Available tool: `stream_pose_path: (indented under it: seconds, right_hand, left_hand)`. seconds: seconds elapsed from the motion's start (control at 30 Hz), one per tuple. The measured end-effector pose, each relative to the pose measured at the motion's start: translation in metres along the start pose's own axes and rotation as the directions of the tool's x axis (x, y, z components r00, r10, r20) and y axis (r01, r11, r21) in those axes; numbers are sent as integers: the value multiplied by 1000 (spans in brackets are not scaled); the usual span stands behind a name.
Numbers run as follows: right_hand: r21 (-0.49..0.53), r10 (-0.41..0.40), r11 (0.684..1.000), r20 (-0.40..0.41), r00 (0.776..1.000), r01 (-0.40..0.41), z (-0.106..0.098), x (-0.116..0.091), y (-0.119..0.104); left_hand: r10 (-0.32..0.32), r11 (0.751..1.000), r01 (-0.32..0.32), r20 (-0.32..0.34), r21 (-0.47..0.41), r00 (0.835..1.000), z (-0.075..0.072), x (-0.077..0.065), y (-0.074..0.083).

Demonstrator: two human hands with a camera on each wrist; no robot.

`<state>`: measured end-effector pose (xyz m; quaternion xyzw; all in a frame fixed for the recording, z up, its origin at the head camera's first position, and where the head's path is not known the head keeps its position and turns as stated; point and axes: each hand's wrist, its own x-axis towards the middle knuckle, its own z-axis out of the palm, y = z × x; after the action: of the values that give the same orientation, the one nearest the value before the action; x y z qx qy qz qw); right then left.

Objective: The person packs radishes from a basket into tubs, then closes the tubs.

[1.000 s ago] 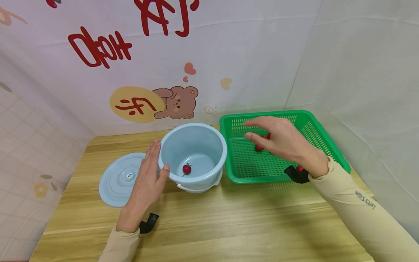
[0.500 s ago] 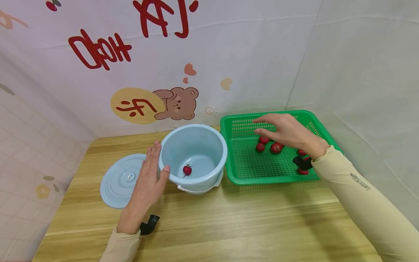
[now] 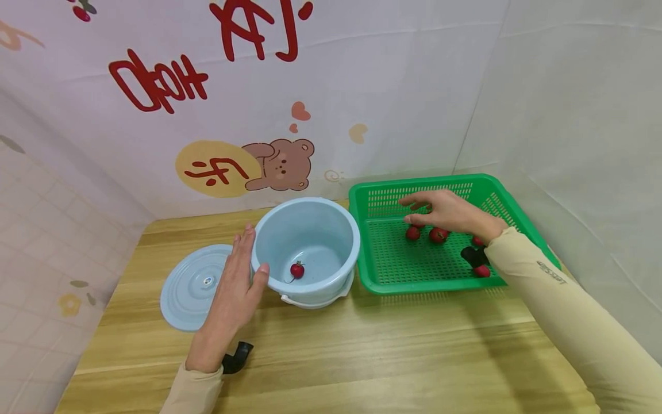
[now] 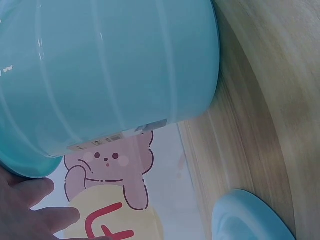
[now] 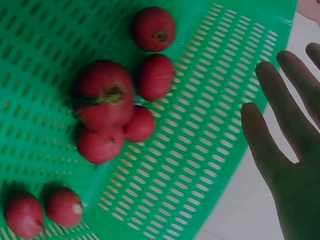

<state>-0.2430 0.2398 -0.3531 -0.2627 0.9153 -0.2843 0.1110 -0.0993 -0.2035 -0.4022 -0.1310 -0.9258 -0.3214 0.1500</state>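
My left hand [image 3: 235,290] rests its straight fingers along the left rim of a light blue bucket [image 3: 310,221]. In the left wrist view the fingers [image 4: 37,192] lie right at the rim. One red radish [image 3: 297,270] with a thin root lies on the bucket's floor. My right hand [image 3: 447,213] hovers over the green basket [image 3: 424,286], fingers loosely bent, thumb apart, nothing held. Below it lie several red radishes [image 3: 438,234]. The right wrist view shows a big radish [image 5: 102,95] among smaller ones, with the spread fingers [image 5: 280,110] off to the side.
A blue lid [image 3: 193,287] lies flat on the wooden table [image 3: 320,356], left of the bucket and partly behind my left hand. The bucket's white handle [image 3: 315,303] hangs down in front. A patterned wall cloth [image 3: 403,86] stands close behind the containers.
My right hand has shifted right, then dipped a little lower over the basket, uncovering some radishes. The left hand stays on the bucket; the radish inside lies where it was.
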Motion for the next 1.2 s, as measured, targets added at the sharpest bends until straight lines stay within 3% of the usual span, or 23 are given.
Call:
stream_pose_path:
  seconds: [0.57,0.93,1.2]
  right_hand:
    - [216,38,972,217,975,-87,13,0,33]
    - [162,55,982,226,973,-93,16,1,36]
    - [250,19,965,223,975,-76,18,2,41]
  left_hand:
    - [9,1000,-9,-8,11,1000,1,0,2]
    - [8,1000,-8,-18,8,1000,1,-1,1]
    - [-7,1000,7,-2,2,1000,1,-1,0]
